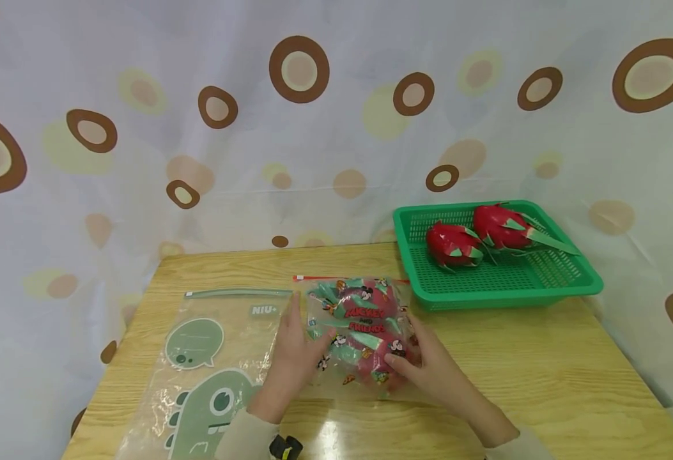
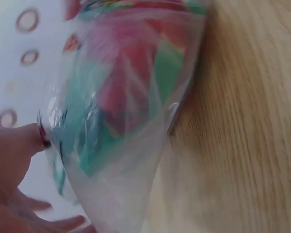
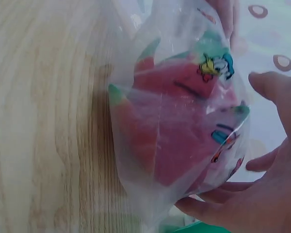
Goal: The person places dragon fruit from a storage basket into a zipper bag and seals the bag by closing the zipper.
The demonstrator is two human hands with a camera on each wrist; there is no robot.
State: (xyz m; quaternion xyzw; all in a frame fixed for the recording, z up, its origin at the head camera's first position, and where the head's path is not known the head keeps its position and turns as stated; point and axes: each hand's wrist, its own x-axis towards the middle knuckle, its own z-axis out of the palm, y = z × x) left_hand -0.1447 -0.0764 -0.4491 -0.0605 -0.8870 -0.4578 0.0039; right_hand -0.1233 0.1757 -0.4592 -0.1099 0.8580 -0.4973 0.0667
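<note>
A clear zip bag (image 1: pixel 365 313) printed with cartoon figures lies on the table, with red dragon fruit (image 3: pixel 169 131) inside it. Its red zip strip (image 1: pixel 319 277) runs along the far edge. My left hand (image 1: pixel 296 358) is at the bag's left side, thumb touching the plastic and the other fingers loosely extended. On the right side, my right hand (image 1: pixel 431 367) has its fingers against the bag; in the right wrist view the thumb (image 3: pixel 264 85) stands off from it. Neither hand is curled round the bag.
A larger clear zip bag (image 1: pixel 232 338) with a green cartoon dinosaur lies flat at the left, partly under my left arm. At the back right, a green plastic basket (image 1: pixel 422 297) holds two dragon fruits (image 1: pixel 454 245). A patterned curtain (image 1: pixel 336 128) hangs behind the wooden table (image 1: pixel 537 358).
</note>
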